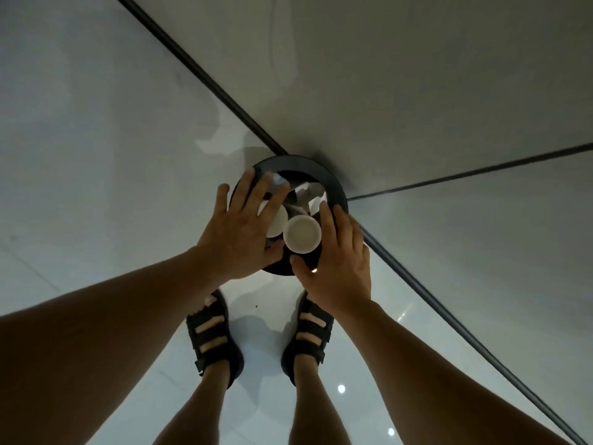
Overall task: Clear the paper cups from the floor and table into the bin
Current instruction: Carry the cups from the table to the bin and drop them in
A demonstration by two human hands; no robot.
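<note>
A round black bin [333, 184] stands in the corner of the room, seen from straight above. Two white paper cups lie in its mouth: one cup [302, 235] faces up with its rim showing, a second cup [279, 223] lies partly under my left hand. Crumpled white paper [309, 197] fills the bin behind them. My left hand [244, 226] hovers over the bin's left side with fingers spread and straight, holding nothing. My right hand [340, 261] is over the bin's right rim, fingers straight, thumb below the upright cup; I cannot tell whether it touches.
Two walls with dark skirting [205, 78] meet just behind the bin. The glossy white tiled floor [96, 187] spreads to the left and front. My feet in black strap sandals [213, 338] stand just in front of the bin.
</note>
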